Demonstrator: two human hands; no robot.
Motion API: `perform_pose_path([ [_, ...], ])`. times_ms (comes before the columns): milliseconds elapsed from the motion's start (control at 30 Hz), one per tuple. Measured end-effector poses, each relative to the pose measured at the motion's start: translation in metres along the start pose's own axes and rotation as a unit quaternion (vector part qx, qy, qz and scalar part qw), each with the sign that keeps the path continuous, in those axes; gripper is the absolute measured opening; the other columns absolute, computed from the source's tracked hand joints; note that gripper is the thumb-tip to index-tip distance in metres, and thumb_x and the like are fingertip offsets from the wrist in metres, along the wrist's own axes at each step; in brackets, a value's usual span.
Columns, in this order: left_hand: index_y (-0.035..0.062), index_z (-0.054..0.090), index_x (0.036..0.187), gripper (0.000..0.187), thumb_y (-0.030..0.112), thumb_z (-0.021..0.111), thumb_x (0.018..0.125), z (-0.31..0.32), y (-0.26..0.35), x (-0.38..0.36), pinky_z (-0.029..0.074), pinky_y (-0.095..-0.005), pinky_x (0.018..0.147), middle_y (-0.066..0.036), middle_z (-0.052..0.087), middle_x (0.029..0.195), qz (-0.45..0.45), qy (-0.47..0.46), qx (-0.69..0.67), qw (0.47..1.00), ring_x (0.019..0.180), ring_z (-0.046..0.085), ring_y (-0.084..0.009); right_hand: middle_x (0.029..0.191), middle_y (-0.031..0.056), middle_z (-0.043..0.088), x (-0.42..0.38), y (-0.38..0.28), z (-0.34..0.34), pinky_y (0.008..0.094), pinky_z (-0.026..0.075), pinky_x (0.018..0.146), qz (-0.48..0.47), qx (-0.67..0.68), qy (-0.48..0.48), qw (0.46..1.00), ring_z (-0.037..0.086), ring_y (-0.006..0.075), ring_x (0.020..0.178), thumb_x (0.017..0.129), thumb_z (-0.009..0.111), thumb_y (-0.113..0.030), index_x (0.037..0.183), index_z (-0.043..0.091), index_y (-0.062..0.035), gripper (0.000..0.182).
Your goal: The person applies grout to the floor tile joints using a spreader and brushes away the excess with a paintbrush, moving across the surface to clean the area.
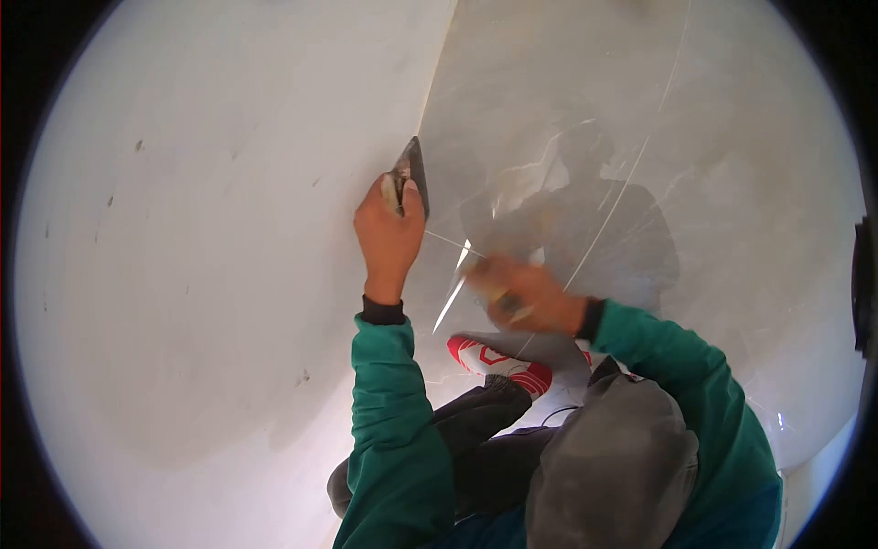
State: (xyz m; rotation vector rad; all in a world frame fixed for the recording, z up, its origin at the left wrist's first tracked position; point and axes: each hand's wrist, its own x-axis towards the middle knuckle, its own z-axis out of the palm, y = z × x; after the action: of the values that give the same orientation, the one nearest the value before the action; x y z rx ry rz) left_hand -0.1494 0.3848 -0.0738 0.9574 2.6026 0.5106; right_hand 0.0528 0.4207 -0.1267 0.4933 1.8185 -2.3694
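My left hand (389, 240) is closed around the handle of a dark, stained trowel (418, 174). Its pointed blade lies along the line where the pale wall (229, 229) meets the glossy grey floor (549, 64). To the right and nearer my body, my right hand (540, 295) is smeared by motion above the floor. Its fingers curl around a small tool with a yellowish, grey-marked handle (512, 306). The tool's far end is too blurred to tell its kind.
My foot in a red and white sock (498, 361) and my bent knee (613, 457) are just below my right hand. Several small dark marks dot the wall. White veins and reflections cross the floor, and a dark object (861, 288) stands at the right edge.
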Motion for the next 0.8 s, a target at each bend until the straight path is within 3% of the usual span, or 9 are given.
perform_pose_path([
  [67,-0.0021,0.058,0.084,0.015,0.011,0.055,0.078,-0.009,0.005,-0.002,0.045,-0.0315,0.057,-0.011,0.058,0.065,-0.050,-0.017,-0.102,0.993,0.057,0.056,-0.0211,0.096,0.0115,0.056,0.005,-0.003,0.004,0.0389,0.043,0.079,-0.038,-0.189,-0.123,0.973,0.052,0.0291,0.098,0.064,0.063,-0.016,0.108,0.055,-0.0141,0.045],
  [200,-0.0041,0.057,0.078,0.015,0.011,0.058,0.077,-0.011,-0.011,-0.018,0.043,-0.0275,0.055,-0.007,0.056,0.061,-0.053,-0.065,-0.134,0.987,0.056,0.050,-0.0114,0.105,0.0116,0.056,0.069,-0.004,-0.139,0.0349,0.043,0.085,-0.193,-0.397,0.086,0.893,0.055,0.0269,0.095,0.067,0.063,-0.014,0.107,0.053,-0.0092,0.042],
  [233,-0.0041,0.057,0.078,0.015,0.011,0.058,0.077,-0.010,-0.018,-0.020,0.043,-0.0270,0.055,-0.007,0.057,0.063,-0.075,-0.068,-0.152,0.983,0.057,0.050,-0.0112,0.103,0.0101,0.057,0.077,-0.042,-0.197,0.0305,0.043,0.084,-0.066,-0.326,0.183,0.925,0.056,0.0241,0.093,0.073,0.062,-0.015,0.106,0.053,-0.0086,0.035],
  [300,-0.0042,0.057,0.078,0.015,0.011,0.058,0.077,-0.006,-0.026,-0.022,0.043,-0.0266,0.056,-0.006,0.058,0.064,-0.083,-0.066,-0.181,0.978,0.058,0.050,-0.0110,0.070,0.0096,0.060,0.097,-0.097,-0.302,0.0358,0.041,0.055,-0.105,-0.532,0.368,0.756,0.054,0.0193,0.059,0.087,0.048,-0.030,0.082,0.052,-0.0065,0.025],
  [400,-0.0038,0.058,0.078,0.014,0.010,0.059,0.076,-0.003,-0.049,-0.043,0.044,-0.0263,0.058,-0.006,0.059,0.067,-0.150,-0.072,-0.186,0.968,0.061,0.052,-0.0110,0.068,0.0081,0.055,0.081,-0.160,-0.321,0.0292,0.041,0.050,-0.079,-0.528,0.289,0.795,0.052,0.0118,0.060,0.084,0.051,-0.023,0.084,0.053,-0.0019,0.021],
  [467,-0.0034,0.058,0.077,0.013,0.010,0.060,0.075,0.025,-0.059,-0.061,0.044,-0.0272,0.059,-0.006,0.058,0.066,-0.164,0.009,-0.259,0.952,0.062,0.053,-0.0119,0.063,0.0062,0.055,0.069,-0.172,-0.296,0.0284,0.043,0.051,-0.210,-0.307,0.280,0.885,0.051,0.0121,0.054,0.084,0.051,-0.019,0.080,0.054,-0.0011,0.019],
  [500,-0.0036,0.057,0.079,0.016,0.012,0.062,0.074,0.044,-0.074,-0.067,0.045,-0.0287,0.060,-0.007,0.059,0.068,-0.175,0.033,-0.260,0.949,0.063,0.055,-0.0144,0.065,0.0087,0.058,0.112,-0.142,-0.296,0.0325,0.044,0.050,-0.151,-0.082,0.588,0.790,0.054,0.0166,0.054,0.082,0.050,-0.016,0.086,0.056,-0.0019,0.016],
  [567,-0.0029,0.056,0.080,0.019,0.013,0.064,0.073,0.059,-0.067,-0.065,0.045,-0.0297,0.060,-0.008,0.059,0.070,-0.153,0.080,-0.246,0.954,0.063,0.055,-0.0165,0.110,0.0070,0.052,0.018,-0.104,-0.298,0.0237,0.040,0.085,-0.147,0.015,0.233,0.961,0.052,0.0147,0.098,0.077,0.058,-0.022,0.118,0.045,0.0011,0.048],
  [800,0.0000,0.053,0.074,0.033,0.028,0.069,0.069,0.113,0.058,-0.016,0.044,-0.0375,0.057,-0.018,0.056,0.070,-0.006,0.029,-0.116,0.993,0.063,0.056,-0.0320,0.113,0.0142,0.051,-0.087,-0.055,-0.211,0.0284,0.044,0.085,-0.042,0.276,0.267,0.922,0.054,0.0184,0.099,0.076,0.056,-0.016,0.125,0.036,0.0069,0.057],
])
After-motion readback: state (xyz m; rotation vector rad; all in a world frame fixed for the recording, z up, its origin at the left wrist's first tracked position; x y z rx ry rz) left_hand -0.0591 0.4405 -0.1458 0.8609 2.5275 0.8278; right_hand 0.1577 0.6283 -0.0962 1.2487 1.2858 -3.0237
